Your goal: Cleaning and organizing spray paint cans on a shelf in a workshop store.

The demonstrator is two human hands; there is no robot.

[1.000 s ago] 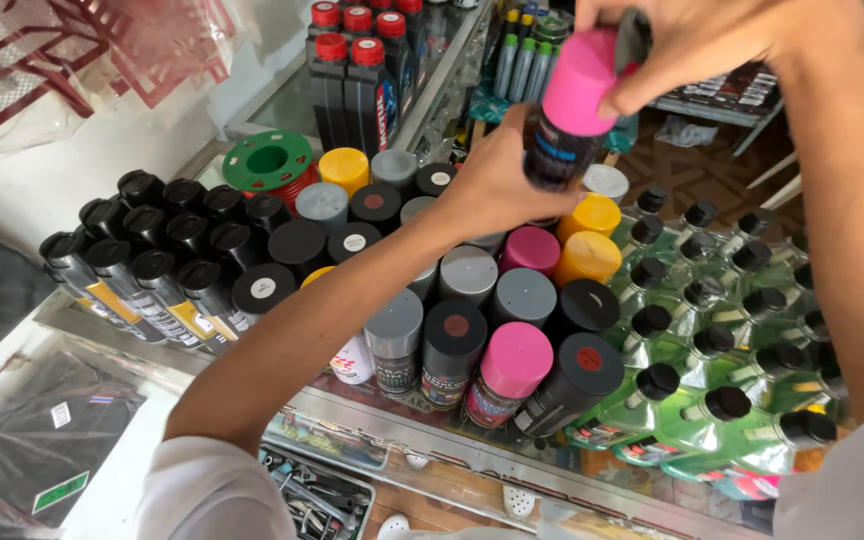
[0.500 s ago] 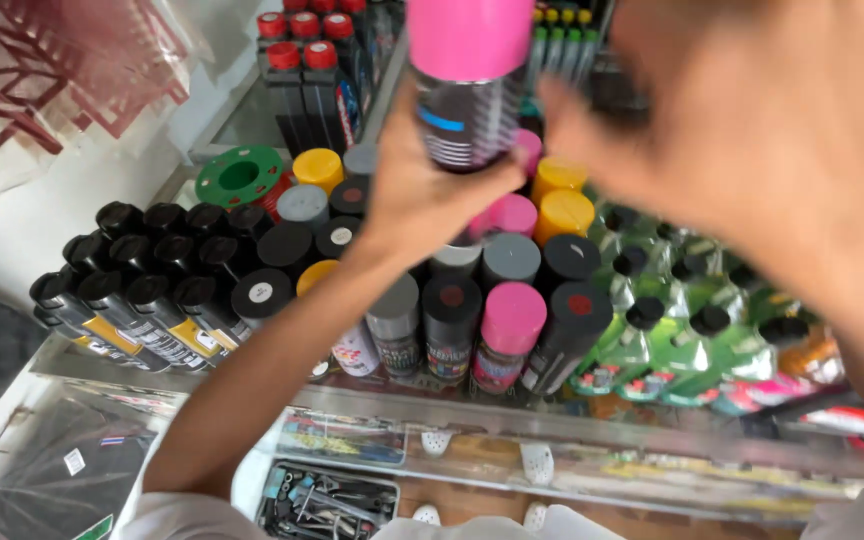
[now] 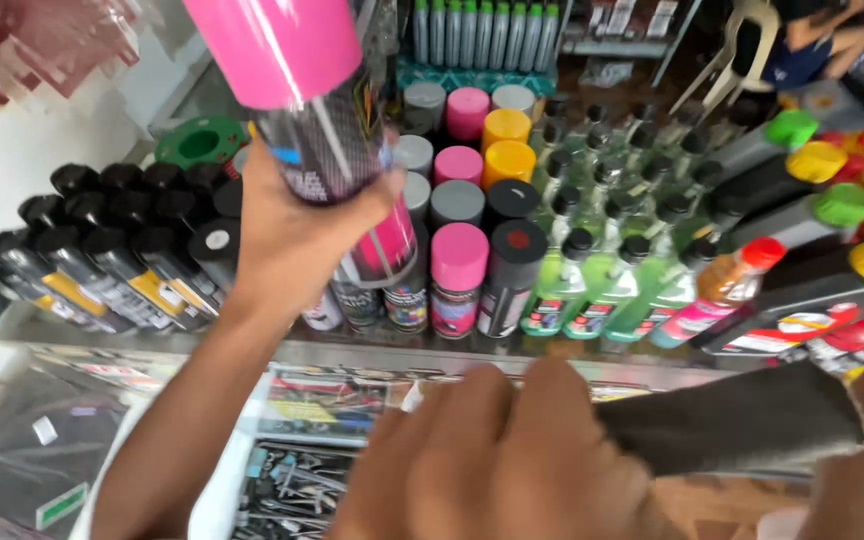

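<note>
My left hand (image 3: 297, 225) grips a spray can with a bright pink cap (image 3: 302, 100), held up close to the camera and tilted slightly. My right hand (image 3: 497, 460) is low in the foreground, blurred, with its fingers curled and resting on a dark grey flat object (image 3: 742, 415) that runs off to the right. Behind the raised can stand rows of spray cans (image 3: 462, 210) with pink, grey, black, yellow and orange caps on a glass counter top.
Black-capped cans (image 3: 102, 250) lie at the left beside a green ring-shaped lid (image 3: 200, 142). Green liquid bottles (image 3: 602, 280) with black caps fill the middle right. Bottles with green, yellow and red caps (image 3: 832, 190) lie at the far right. Packaged goods show under the glass counter (image 3: 322, 400).
The pink-capped can has come up closer to the camera in my left hand. My right hand has dropped from the can's top to low in front, onto the dark grey object.
</note>
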